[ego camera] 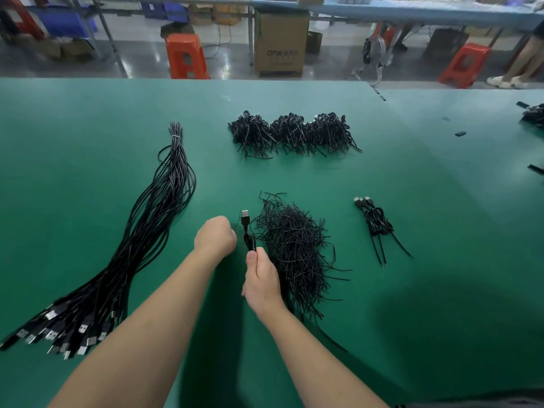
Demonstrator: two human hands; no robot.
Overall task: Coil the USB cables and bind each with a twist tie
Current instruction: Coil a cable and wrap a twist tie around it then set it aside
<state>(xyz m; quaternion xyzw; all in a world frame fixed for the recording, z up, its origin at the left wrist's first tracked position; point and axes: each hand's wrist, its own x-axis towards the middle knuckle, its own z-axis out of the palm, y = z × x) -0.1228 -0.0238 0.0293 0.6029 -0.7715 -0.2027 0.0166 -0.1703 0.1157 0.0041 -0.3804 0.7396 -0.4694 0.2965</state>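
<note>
My right hand [262, 282] grips a coiled black USB cable [247, 231] at its lower end, the plug pointing away from me. My left hand [216, 238] is curled into a fist just left of the coil; what its fingers hold is hidden, though a thin strand shows at its knuckles. Right of the coil lies a loose heap of black twist ties [294, 248]. A long bundle of uncoiled USB cables [147, 228] stretches along the left, plugs fanned toward me. Two bound coils [375, 222] lie to the right.
Three heaps of bound cable coils [294, 134] sit in a row at the back of the green table [412, 304]. More black cable parts [532, 116] lie at the far right edge. Orange stools and a cardboard box stand on the floor beyond.
</note>
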